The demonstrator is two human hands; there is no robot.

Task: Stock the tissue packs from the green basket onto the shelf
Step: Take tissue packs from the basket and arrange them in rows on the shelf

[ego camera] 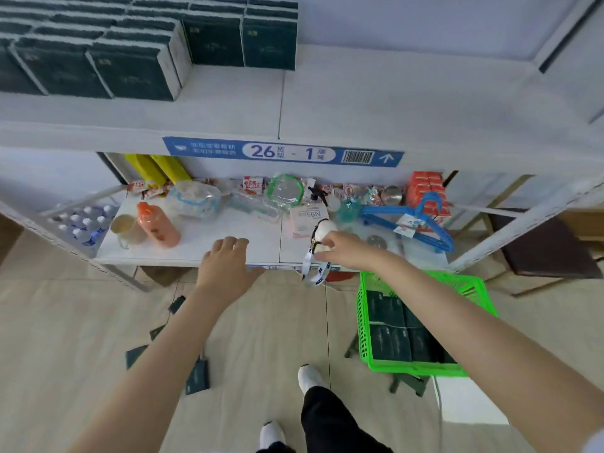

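The green basket (362, 325) stands at the lower right on a small stand, holding several dark green tissue packs (390, 343). More dark green packs (130, 65) are stacked on the upper shelf (376, 93) at the top left. Several packs (197, 376) lie scattered on the floor at the lower left. My left hand (227, 266) rests with curled fingers on the front edge of the lower shelf (209, 238), holding nothing. My right hand (343, 248) pinches a white object with a black-and-white lanyard strap (318, 238) at the lower shelf's front.
The lower shelf carries an orange bottle (158, 225), a paper cup (125, 228), plastic bags, snack packets, a mask pack (305, 219), blue hangers (421, 217) and red boxes (426, 188). Water bottles (81, 223) sit at the left. A blue label (282, 152) marks the upper shelf edge.
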